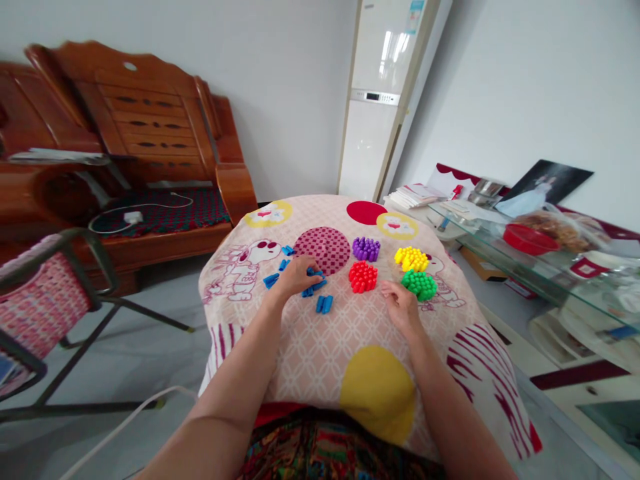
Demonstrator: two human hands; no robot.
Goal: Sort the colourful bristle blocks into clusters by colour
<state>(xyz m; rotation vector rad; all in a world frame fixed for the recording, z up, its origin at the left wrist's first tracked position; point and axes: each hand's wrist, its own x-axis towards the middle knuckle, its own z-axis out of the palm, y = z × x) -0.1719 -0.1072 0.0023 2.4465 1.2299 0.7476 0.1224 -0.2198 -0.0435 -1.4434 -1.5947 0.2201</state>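
No text is readable; the refrigerator's (373,133) sticker (415,17) is too small.

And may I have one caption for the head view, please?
Left hand at scattered blue pieces, right hand beside a green cluster.

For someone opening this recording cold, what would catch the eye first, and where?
Probably the vivid clusters on the tablecloth: the purple cluster just beyond the red cluster, with the yellow cluster and green cluster to their right. Next come the loose blue pieces farther left, where the left hand is; the right hand is near the green cluster.
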